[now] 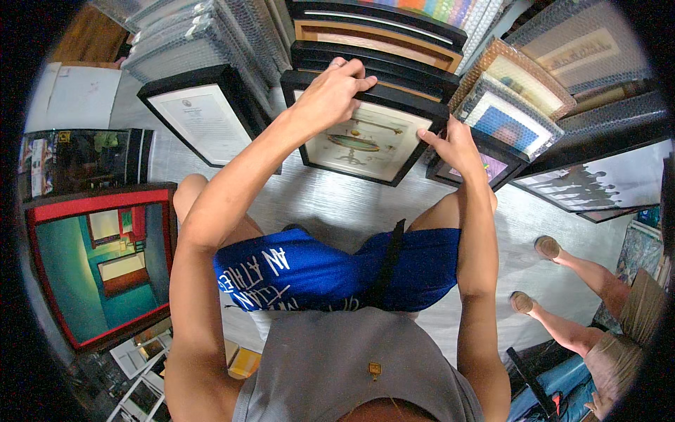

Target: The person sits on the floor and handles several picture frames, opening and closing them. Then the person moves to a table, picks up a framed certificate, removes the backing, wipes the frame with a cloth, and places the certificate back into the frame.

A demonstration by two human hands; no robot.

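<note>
Nearest, at 6 o'clock: my grey sleeveless top (337, 366) and blue printed shorts (316, 271), knees bent over a pale silvery floor (330, 204).

At 9 o'clock: a large red-framed picture of a teal room (98, 260), lying flat, with a dark glossy frame (77, 158) just beyond it.

At 4 o'clock: another person's bare legs in tan shoes (562, 281), well apart from me.

At 1 o'clock: my right hand (453, 144) rests on the right edge of a black-framed print of a green-and-gold dish-like object on cream paper (365, 141). Index finger extended along the frame's side, thumb against it, other fingers curled; whether they grip behind I cannot tell.

At 12 o'clock: my left hand (330, 95) hooks over the top rail of that same print, fingers pressed together and bent over the edge, thumb tucked beneath. The print leans tilted against a row of black and wooden frames (373, 42).

At 11 o'clock: a black-framed white document (200, 119), just beside the print.

At 2 o'clock: bubble-wrapped pictures (513, 91), and a wide black-framed print of dark silhouettes (598, 183).

Farthest, at 11 o'clock: stacked bubble-wrapped frames (183, 35).
</note>
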